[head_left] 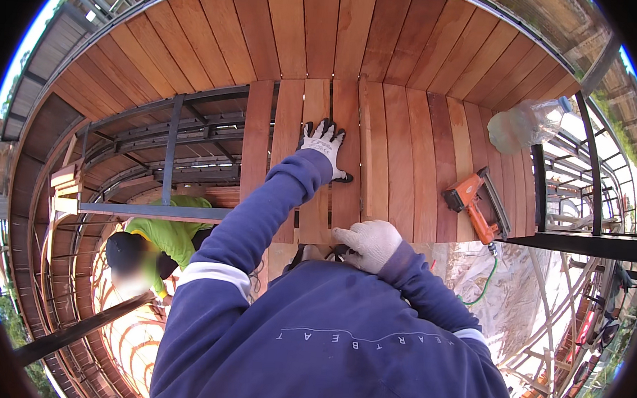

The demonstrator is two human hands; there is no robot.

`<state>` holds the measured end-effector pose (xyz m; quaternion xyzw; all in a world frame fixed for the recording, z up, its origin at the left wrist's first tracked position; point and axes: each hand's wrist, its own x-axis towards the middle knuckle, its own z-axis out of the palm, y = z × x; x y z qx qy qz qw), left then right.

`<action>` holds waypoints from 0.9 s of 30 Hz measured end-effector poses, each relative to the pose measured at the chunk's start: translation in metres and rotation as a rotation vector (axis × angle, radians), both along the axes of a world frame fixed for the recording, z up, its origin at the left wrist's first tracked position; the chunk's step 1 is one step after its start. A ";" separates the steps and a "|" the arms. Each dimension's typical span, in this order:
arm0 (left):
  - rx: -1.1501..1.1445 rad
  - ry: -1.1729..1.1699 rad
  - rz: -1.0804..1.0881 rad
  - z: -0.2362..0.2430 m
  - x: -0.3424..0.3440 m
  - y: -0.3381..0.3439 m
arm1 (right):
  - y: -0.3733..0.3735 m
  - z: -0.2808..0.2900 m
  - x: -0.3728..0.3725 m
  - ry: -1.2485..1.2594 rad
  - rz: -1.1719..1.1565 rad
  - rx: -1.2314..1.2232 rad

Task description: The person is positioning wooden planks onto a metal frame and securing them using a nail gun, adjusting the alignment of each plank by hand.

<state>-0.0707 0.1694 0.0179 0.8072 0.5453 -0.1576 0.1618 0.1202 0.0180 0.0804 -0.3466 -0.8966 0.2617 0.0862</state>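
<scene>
My left hand (323, 150), in a white glove with dark fingertips, lies flat with its fingers spread on loose-looking reddish wooden planks (288, 136). Narrow gaps show between the boards under and beside it. Closer to my body, my right hand (370, 246), also gloved in white, is curled at the near ends of the boards. What its fingers close on, if anything, is hidden. One plank (367, 144) just right of my left hand appears raised above its neighbours. An orange nail gun (470, 200) rests on the boards to the right, with a green hose (490, 276) attached.
A plastic bag (524, 123) sits at the right end of the boards. Upright slats (284, 24) form a curved back. Dark metal framing (171, 152) is exposed at left, where a person in a bright green top (169, 234) is bent below it. Black rails (583, 243) extend right.
</scene>
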 end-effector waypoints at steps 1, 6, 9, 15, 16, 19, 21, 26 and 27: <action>0.003 -0.002 -0.002 0.001 -0.007 -0.001 | -0.002 0.019 0.012 0.097 -0.032 -0.033; -0.027 0.077 -0.061 0.004 -0.017 0.010 | -0.012 0.028 0.124 -0.057 -0.720 0.584; -0.038 0.074 -0.083 -0.001 -0.013 0.015 | -0.019 -0.004 0.190 -0.508 -0.845 0.400; -0.047 0.121 -0.067 0.006 -0.010 0.011 | 0.005 -0.026 0.216 -0.688 -0.854 0.284; -0.058 0.107 -0.063 0.008 -0.008 0.012 | 0.007 -0.033 0.223 -0.708 -0.866 0.277; -0.081 0.093 -0.037 0.014 -0.007 0.014 | 0.016 -0.059 0.242 -0.700 -0.850 0.299; -0.084 0.110 -0.041 0.015 -0.004 0.013 | 0.021 -0.062 0.240 -0.666 -0.907 0.275; -0.043 0.194 -0.067 0.018 0.004 0.007 | 0.028 -0.048 0.232 -0.602 -1.033 0.138; -0.040 0.193 -0.068 0.017 0.004 0.007 | 0.028 -0.037 0.224 -0.584 -1.064 0.115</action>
